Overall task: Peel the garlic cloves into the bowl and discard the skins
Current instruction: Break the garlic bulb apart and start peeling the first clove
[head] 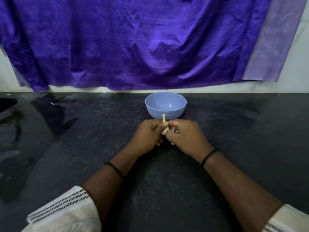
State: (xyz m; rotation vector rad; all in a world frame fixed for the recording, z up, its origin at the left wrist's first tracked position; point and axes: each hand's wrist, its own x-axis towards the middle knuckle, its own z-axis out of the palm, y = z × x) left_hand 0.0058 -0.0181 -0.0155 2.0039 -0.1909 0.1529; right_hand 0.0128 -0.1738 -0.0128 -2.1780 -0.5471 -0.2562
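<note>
While both hands work at the one item, the entry stands as follows.

Garlic bulb (164,129): held between the two hands above the tabletop (234,131), its pale stalk standing upright above the knuckles; most of the bulb is hidden by the fingers. No loose clove or skin can be made out.

Left hand (148,133): fingers curled round the bulb's left side, thumb pressed along the stalk base.

Right hand (185,135): fingers curled in against the bulb's right side, pinching at it; just what the fingertips have hold of is hidden.

Bowl (165,104): blue, upright, just beyond the hands, nothing visible inside it.

Purple cloth (133,44): hanging on the wall well beyond the hands and bowl.

Step in hand, by judgement: breaking the bulb open to free a first clove; the task looks barely begun.

Handling notes: the left hand should steady the bulb by its base while the right thumb pries at the seam beside the stalk, not at the stalk itself, which may snap off. Work close over the bowl so a freed clove drops in. Papery skins cling to fingers and drift; gather them to one side for discarding.
</note>
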